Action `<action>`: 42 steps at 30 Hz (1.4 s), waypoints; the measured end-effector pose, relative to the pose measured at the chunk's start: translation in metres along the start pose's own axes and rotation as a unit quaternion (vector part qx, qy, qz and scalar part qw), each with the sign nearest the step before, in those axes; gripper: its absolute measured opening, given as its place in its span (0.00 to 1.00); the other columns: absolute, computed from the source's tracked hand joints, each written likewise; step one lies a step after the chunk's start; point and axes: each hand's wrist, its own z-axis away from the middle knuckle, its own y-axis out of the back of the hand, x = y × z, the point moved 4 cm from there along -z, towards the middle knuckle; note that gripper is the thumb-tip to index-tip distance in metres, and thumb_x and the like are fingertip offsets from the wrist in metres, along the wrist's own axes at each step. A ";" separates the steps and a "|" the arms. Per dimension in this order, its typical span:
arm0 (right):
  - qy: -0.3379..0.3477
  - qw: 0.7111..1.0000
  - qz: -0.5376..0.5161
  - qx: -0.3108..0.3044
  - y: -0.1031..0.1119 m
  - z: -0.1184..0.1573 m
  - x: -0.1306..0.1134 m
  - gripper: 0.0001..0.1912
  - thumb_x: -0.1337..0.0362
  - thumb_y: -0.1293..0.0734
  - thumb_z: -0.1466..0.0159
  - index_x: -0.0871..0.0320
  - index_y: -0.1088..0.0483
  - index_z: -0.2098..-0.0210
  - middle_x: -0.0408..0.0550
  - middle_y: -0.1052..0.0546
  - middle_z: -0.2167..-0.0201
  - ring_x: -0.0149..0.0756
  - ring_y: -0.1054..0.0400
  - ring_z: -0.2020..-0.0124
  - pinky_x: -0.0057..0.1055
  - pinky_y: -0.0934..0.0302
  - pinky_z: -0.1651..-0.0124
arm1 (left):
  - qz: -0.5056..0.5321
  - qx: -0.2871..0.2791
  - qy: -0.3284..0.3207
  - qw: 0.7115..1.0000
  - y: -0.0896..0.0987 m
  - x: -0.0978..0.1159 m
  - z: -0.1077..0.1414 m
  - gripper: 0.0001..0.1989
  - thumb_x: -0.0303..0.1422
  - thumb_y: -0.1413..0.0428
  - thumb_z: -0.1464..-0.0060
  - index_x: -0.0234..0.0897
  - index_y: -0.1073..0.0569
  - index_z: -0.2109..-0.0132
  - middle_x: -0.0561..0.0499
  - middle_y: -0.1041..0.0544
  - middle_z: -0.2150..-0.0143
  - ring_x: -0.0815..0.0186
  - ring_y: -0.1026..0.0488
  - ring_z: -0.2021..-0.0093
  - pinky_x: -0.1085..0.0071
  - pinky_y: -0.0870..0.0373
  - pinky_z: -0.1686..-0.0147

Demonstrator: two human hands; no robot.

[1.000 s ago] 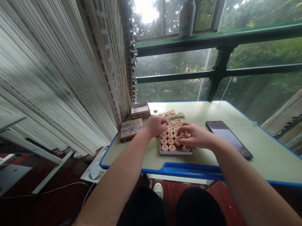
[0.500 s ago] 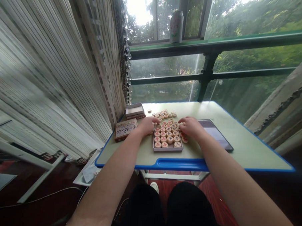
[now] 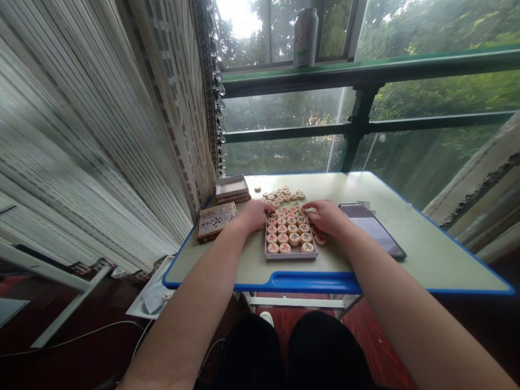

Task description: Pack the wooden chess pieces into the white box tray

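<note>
A shallow box (image 3: 290, 256) near the table's front edge holds rows of round wooden pieces with red or dark characters. Behind it lies a loose heap of similar pieces (image 3: 281, 194). My left hand (image 3: 257, 214) is at the box's back left corner, its fingers curled at the pieces there; what the fingertips hold, if anything, is too small to tell. My right hand (image 3: 323, 217) reaches to the back right corner, fingers bent over the pieces, the fingertips' contact unclear. A few pieces (image 3: 320, 239) lie outside the box on the right.
A patterned box lid (image 3: 217, 221) and an open grey tray (image 3: 232, 186) lie on the left of the table (image 3: 442, 255). A tablet (image 3: 373, 230) rests right of my right hand. A can (image 3: 305, 38) stands on the window rail beyond.
My right hand has shifted slightly left toward the pieces at the box's back edge. My left hand stays nearly in place. The camera view has shifted a little.
</note>
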 end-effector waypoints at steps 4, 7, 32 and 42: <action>-0.008 1.000 -0.017 0.010 -0.001 -0.001 0.001 0.23 0.67 0.41 0.42 0.56 0.31 0.48 0.48 0.25 0.53 0.43 0.37 0.48 0.37 0.43 0.46 | 0.003 0.000 -0.003 1.000 0.001 0.000 0.002 0.24 0.16 0.51 0.59 0.39 0.21 0.57 0.48 0.21 0.57 0.62 0.25 0.58 0.69 0.30 0.56; -0.002 1.000 0.010 -0.008 -0.004 -0.003 0.002 0.21 0.66 0.42 0.41 0.56 0.28 0.51 0.49 0.24 0.53 0.43 0.36 0.48 0.37 0.44 0.45 | 0.017 0.002 -0.010 1.000 0.002 0.000 0.003 0.24 0.15 0.51 0.60 0.40 0.20 0.60 0.50 0.21 0.58 0.63 0.26 0.57 0.71 0.31 0.54; 0.005 0.999 0.019 0.045 -0.003 -0.008 -0.001 0.22 0.55 0.48 0.35 0.54 0.25 0.58 0.47 0.24 0.53 0.42 0.38 0.48 0.38 0.50 0.45 | 0.023 0.055 -0.012 0.998 0.010 0.005 0.006 0.23 0.15 0.55 0.56 0.37 0.20 0.62 0.52 0.22 0.55 0.67 0.27 0.53 0.72 0.33 0.49; 0.000 0.998 0.024 0.064 -0.007 -0.011 0.005 0.20 0.58 0.46 0.35 0.56 0.25 0.60 0.48 0.25 0.53 0.42 0.37 0.50 0.35 0.47 0.48 | 0.009 -0.011 0.021 1.000 0.003 0.001 0.006 0.22 0.16 0.50 0.58 0.41 0.20 0.60 0.52 0.23 0.52 0.64 0.28 0.51 0.72 0.34 0.49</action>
